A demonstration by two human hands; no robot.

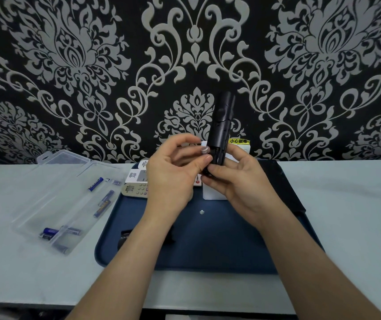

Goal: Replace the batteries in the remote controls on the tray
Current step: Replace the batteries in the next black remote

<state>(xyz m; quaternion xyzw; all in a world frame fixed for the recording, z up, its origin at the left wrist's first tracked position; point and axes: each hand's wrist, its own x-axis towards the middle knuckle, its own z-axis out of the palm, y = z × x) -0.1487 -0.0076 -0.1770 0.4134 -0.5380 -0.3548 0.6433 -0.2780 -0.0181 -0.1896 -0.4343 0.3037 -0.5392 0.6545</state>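
My right hand [238, 181] grips the lower end of a black remote [220, 125], held upright above the dark blue tray [208, 248] with its open battery bay facing me. My left hand [173, 172] pinches a battery [204, 150] by its silver end, right at the bay's left edge. Several other remotes lie at the tray's far end, among them a beige one [135, 188] and a white one [136, 175], partly hidden behind my left hand. A small black cover [124, 236] lies on the tray under my left forearm.
A clear plastic box [53, 204] with its lid open stands left of the tray and holds several blue batteries [103, 203]. A small silver dot [202, 212] lies on the tray. A black flat object [286, 188] sits at the tray's right. Patterned wall behind.
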